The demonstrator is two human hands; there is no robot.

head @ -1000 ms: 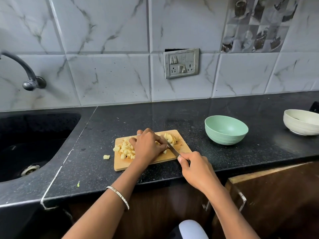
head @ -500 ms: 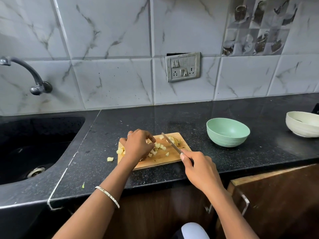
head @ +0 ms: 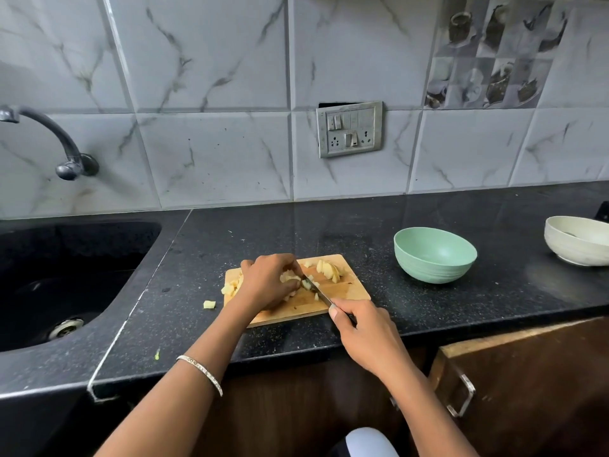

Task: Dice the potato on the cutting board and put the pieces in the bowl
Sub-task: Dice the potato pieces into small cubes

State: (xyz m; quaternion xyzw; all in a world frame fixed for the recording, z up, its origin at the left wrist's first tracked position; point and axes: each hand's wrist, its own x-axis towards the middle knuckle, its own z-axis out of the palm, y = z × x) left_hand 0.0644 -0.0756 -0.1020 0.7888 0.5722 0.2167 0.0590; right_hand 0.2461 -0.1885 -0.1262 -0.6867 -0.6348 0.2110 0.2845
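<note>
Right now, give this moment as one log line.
dicing | left hand holds potato on cutting board | right hand grips knife | green bowl empty

Single head-worn wide-angle view, facing forward and downward, close above the left hand (head: 267, 282) and right hand (head: 366, 331); tiled wall (head: 214, 153) beyond them.

A: Light soft, diffuse, moderately bright. Pale sheen on countertop (head: 329, 232). Cutting board (head: 346, 288) evenly lit; shadows weak.
B: Agreed. Wide-angle bowing: wall tiles (head: 204, 61) curve toward frame edges. Lower corners dim, detail soft.
</note>
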